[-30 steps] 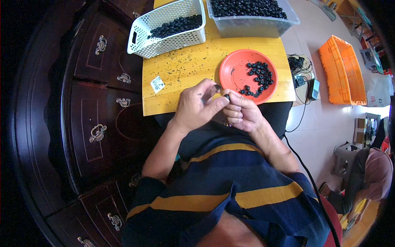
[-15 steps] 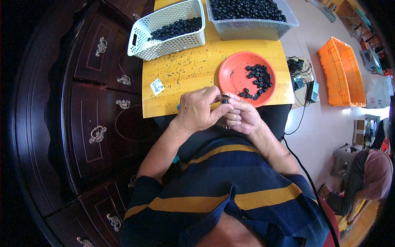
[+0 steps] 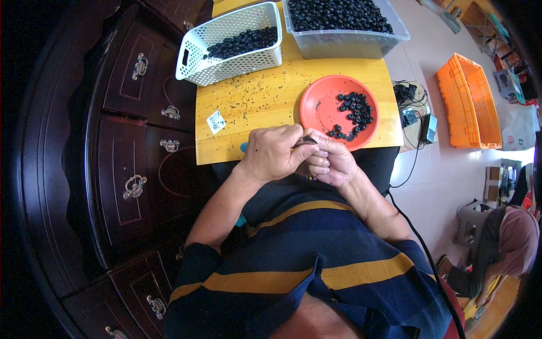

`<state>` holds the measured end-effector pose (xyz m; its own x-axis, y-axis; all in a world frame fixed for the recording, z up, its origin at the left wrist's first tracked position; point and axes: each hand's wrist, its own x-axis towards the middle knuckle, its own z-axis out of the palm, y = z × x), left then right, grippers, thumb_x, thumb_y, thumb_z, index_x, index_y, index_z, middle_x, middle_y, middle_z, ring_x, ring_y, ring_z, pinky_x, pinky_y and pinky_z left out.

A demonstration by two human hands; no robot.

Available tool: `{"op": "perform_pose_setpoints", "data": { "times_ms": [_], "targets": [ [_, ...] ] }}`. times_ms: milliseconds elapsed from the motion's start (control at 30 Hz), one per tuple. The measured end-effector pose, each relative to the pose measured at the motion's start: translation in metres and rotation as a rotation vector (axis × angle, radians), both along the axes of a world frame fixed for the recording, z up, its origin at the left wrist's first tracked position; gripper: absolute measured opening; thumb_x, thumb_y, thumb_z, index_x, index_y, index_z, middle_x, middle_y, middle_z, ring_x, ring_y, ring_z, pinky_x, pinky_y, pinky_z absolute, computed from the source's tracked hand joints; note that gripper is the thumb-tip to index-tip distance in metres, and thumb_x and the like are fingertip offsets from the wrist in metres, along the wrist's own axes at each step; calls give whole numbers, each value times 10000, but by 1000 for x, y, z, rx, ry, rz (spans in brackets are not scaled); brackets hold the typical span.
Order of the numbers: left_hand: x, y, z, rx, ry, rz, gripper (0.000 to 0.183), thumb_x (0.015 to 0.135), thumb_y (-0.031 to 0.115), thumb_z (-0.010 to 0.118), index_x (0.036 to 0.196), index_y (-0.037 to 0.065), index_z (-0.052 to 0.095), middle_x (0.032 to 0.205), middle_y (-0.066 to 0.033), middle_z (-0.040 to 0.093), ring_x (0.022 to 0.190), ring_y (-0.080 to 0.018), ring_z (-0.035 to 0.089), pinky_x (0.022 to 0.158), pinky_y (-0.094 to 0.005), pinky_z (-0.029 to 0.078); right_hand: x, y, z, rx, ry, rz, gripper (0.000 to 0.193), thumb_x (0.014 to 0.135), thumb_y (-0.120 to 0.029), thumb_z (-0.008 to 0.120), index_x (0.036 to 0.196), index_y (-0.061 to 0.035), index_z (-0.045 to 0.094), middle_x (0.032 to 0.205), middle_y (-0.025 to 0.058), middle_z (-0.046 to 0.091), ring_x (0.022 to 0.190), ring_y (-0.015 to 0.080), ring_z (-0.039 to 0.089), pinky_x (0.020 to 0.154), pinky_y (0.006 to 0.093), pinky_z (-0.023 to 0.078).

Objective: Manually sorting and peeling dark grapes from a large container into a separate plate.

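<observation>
My left hand [image 3: 274, 151] and my right hand [image 3: 333, 161] meet in front of my chest, just off the table's near edge. Both are closed, fingertips touching. Between the thumbs and forefingers shows a small dark, curved, blade-like piece [image 3: 306, 141]; which hand grips it I cannot tell. The right fingers are curled into the palm, hiding what lies inside. Just beyond, a round red plastic dish [image 3: 316, 93] holds several small black ring-shaped parts [image 3: 357, 107], gathered on its right side.
A white perforated basket [image 3: 226, 72] and a clear bin [image 3: 344, 46], both holding black parts, stand at the back. Black scraps and a white paper square [image 3: 215, 121] lie on the yellow table [image 3: 248, 107]. Dark drawers [image 3: 130, 164] stand left; an orange crate [image 3: 468, 107], cables and a person [image 3: 508, 243] are right.
The dark curved piece has tilted between my fingertips, and the left thumb has moved over the small black part seen beneath it before. Both hands stay in about the same place.
</observation>
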<state>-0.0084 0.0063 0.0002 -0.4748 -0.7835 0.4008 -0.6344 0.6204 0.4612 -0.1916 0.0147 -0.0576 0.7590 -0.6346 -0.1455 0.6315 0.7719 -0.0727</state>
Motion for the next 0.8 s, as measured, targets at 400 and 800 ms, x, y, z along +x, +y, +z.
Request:
{"op": "perform_pose_setpoints", "data": {
  "times_ms": [400,800],
  "targets": [
    [0,-4,20,39,-63,34,412,860,459,738,924,76,603,748,-84,682,647,-266,697,569,-373,535,2,1,0,18,-41,-32,105,1014,-208,591,1000,-126,527,678,-44,416,498,40,376,392,171,295],
    [-1,-6,5,44,-51,36,461,898,496,678,762,68,573,636,-110,616,591,-310,658,520,-403,492,3,4,-4,75,-63,-56,93,1006,-195,598,992,-128,536,683,-33,422,511,49,389,397,173,311]
  ]
}}
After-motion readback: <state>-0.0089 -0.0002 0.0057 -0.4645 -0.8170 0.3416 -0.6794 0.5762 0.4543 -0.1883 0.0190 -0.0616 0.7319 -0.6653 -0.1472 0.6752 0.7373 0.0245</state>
